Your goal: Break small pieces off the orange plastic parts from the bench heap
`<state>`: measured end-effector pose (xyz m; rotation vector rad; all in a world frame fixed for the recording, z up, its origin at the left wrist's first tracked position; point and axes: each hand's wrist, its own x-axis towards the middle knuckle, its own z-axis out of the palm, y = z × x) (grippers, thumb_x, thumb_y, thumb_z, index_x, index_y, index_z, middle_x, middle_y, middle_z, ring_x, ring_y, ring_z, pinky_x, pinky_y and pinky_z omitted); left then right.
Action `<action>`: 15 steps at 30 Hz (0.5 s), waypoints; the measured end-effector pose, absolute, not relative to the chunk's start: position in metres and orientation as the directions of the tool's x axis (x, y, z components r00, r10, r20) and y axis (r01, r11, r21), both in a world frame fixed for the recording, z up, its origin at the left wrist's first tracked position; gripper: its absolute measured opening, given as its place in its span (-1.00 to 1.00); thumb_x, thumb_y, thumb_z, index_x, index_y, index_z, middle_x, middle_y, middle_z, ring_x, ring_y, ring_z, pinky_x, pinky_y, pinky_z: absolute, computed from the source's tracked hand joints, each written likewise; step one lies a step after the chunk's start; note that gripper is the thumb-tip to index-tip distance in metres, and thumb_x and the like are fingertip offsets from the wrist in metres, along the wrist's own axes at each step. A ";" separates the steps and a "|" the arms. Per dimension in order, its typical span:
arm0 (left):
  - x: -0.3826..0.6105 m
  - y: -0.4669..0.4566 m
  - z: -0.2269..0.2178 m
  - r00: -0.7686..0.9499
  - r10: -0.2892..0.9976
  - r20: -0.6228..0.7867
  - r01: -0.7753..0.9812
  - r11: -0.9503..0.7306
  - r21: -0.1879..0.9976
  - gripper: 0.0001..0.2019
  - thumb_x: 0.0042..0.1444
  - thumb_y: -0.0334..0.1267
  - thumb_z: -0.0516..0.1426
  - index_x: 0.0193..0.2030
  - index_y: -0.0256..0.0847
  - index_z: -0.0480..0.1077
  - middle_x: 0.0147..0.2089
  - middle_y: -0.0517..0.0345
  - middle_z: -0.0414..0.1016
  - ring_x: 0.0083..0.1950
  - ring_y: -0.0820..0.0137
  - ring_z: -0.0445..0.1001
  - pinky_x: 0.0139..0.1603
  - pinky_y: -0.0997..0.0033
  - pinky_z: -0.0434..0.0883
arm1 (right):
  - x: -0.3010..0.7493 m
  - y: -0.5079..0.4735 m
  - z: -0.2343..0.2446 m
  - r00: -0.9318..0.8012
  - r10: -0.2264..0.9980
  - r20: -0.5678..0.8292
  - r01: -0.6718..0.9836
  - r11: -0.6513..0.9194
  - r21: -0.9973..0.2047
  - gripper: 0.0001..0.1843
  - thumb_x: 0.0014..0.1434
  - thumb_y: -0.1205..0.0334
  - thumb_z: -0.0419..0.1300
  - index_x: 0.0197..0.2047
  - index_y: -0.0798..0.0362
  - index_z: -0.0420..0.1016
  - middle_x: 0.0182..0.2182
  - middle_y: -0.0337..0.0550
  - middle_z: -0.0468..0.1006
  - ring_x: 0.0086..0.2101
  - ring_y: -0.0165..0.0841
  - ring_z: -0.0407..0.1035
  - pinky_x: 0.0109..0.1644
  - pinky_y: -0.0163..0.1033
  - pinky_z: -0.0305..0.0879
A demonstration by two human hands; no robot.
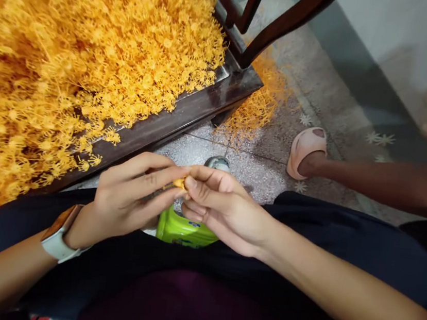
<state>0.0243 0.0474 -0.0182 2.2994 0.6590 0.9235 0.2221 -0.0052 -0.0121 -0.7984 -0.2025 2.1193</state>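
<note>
My left hand and my right hand meet over my lap, fingertips pinched together on one small orange plastic flower piece. A watch with a white strap sits on my left wrist. Directly below the hands, between my knees, a green container shows partly. A huge heap of the same orange plastic flower pieces covers the dark wooden seat to my left.
More orange pieces lie scattered on the speckled floor beside the seat's leg. Another person's leg and foot in a pink slipper stretch in from the right. A dark wooden chair back rises at the top.
</note>
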 end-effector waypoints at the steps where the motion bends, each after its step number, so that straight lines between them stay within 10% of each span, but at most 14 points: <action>1: 0.024 0.047 -0.019 0.637 0.625 0.450 0.232 -0.713 0.662 -0.56 0.26 -0.46 0.30 0.27 -0.17 0.52 0.01 -0.03 0.59 -0.08 0.37 0.61 -0.05 0.41 0.60 | 0.222 -0.005 -0.014 -0.442 0.758 -0.480 -0.656 -0.638 -0.404 -0.74 0.16 0.19 0.51 -0.22 0.17 0.60 -0.44 -0.28 0.42 -0.51 -0.58 0.16 -0.42 -0.38 0.07; 15: 0.017 0.051 -0.027 0.653 0.634 0.415 0.302 -0.720 0.625 -0.58 0.33 -0.36 0.26 0.31 -0.07 0.50 -0.03 0.01 0.57 -0.12 0.38 0.58 -0.09 0.42 0.60 | 0.217 -0.002 -0.017 -0.358 0.762 -0.540 -0.536 -0.641 -0.550 -0.76 0.11 0.19 0.51 -0.25 0.13 0.62 -0.42 -0.27 0.45 -0.49 -0.54 0.16 -0.43 -0.35 0.07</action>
